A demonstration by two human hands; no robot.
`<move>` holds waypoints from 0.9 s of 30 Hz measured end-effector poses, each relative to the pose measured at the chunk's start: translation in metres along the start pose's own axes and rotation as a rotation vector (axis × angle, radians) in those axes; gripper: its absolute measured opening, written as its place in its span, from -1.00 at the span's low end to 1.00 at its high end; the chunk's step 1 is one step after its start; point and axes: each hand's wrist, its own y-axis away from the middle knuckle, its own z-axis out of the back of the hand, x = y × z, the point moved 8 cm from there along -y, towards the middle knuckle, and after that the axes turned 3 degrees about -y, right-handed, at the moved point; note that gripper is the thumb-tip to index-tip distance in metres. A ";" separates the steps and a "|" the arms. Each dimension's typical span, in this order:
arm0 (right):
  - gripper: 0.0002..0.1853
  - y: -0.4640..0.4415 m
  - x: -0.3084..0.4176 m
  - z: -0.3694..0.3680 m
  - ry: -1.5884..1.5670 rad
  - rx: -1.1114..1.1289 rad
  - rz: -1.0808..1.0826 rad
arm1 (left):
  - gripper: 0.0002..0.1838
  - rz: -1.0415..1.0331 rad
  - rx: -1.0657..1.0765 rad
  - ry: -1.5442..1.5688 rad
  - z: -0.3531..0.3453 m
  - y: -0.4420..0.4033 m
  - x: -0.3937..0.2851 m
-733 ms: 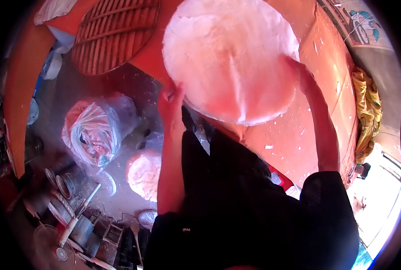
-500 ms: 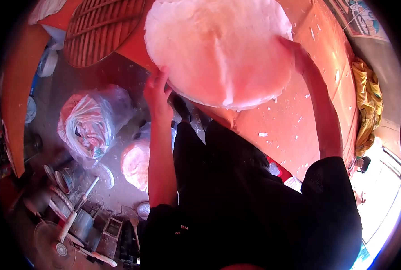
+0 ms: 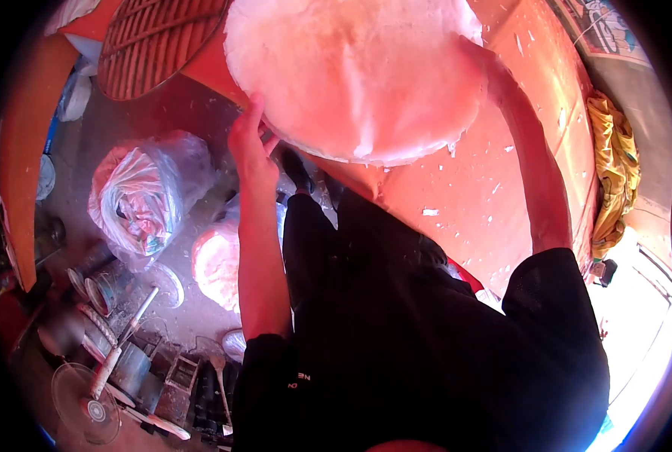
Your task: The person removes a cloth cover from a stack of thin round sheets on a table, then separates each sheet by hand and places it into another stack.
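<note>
A large round, pale flatbread-like sheet [image 3: 351, 83] with a ragged edge lies on the orange-covered table [image 3: 456, 196] and overhangs its near left edge. It may be a stack; I cannot tell. My left hand [image 3: 253, 147] is at the sheet's left rim, fingers apart and fingertips close to or touching the edge. On the right side of the sheet rests my right hand [image 3: 483, 68], laid over its surface with the fingers stretched forward and hard to separate from it in the glare. Pale flakes are scattered on the table cover.
A round slatted rack [image 3: 159, 45] lies at the upper left. On the floor stand a plastic bag [image 3: 140, 207] and a similar pale round thing [image 3: 217, 275]. A fan [image 3: 87, 403] and tools fill the lower left. Yellow cloth [image 3: 615, 173] hangs beyond the table.
The sheet and both hands appear slightly higher and further left, as does the whole scene. The right hand reaches a little further over the sheet.
</note>
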 end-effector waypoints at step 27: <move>-0.48 -0.060 -0.004 0.035 -0.232 0.178 0.077 | -0.27 0.039 -0.001 0.032 0.001 -0.005 0.023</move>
